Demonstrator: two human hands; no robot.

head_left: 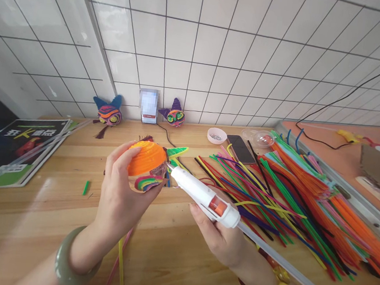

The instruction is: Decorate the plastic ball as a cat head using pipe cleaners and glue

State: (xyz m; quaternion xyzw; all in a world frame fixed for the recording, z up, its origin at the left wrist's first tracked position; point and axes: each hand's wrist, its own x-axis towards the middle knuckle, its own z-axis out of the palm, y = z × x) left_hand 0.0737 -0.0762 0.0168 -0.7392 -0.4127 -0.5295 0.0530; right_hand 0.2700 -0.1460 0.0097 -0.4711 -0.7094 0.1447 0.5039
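My left hand is wrapped round a rounded orange pipe-cleaner craft. Rainbow-coloured strips curve along its lower side, and a green pointed ear sticks out at its right. In my right hand is a white glue gun with an orange part in its body. Its nozzle points left and meets, or nearly meets, the right edge of the craft. A long clear glue stick runs out of the gun's back end. Some fingers of both hands are hidden behind what they hold.
Many coloured pipe cleaners spread over the right side of the table. Two finished animal crafts, one blue-eared and one purple-eared, stand by the tiled wall near a lit phone. A pink bowl, dark phone and magazine lie around.
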